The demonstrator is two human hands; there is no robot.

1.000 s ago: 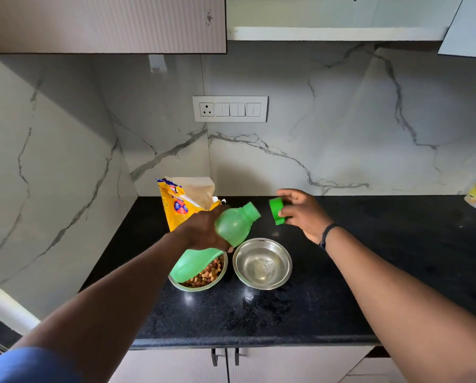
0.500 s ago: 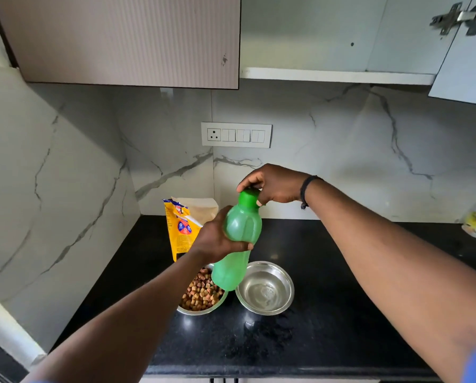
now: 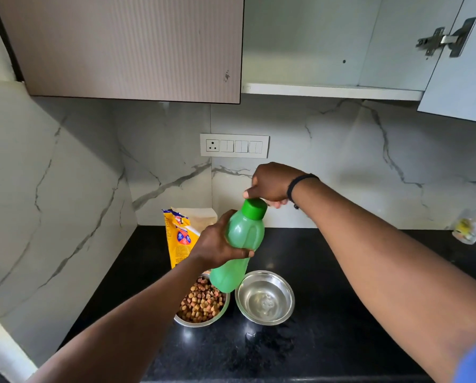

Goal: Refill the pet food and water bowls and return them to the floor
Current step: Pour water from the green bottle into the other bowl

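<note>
My left hand (image 3: 217, 241) grips the middle of a green plastic bottle (image 3: 236, 255), held nearly upright above the counter. Its green cap (image 3: 254, 209) sits on the neck, and my right hand (image 3: 272, 185) hovers just behind and above the cap with fingers curled, thumb touching its top edge. Below the bottle stand two steel bowls side by side: the left bowl (image 3: 185, 322) holds brown kibble (image 3: 202, 301), the right bowl (image 3: 264, 298) holds clear water. A yellow pet food bag (image 3: 180, 237) stands upright behind the bowls against the wall.
The black stone counter (image 3: 341, 313) meets marble walls at the left and back. A switch panel (image 3: 234, 145) is on the back wall. An upper cabinet hangs overhead, its right door (image 3: 463, 78) swung open. A small clear bottle (image 3: 469, 225) stands at far right.
The cap, held apart from the tilted bottle a second ago, is now on its neck. The bottle has been raised upright, and my view has tilted upward.
</note>
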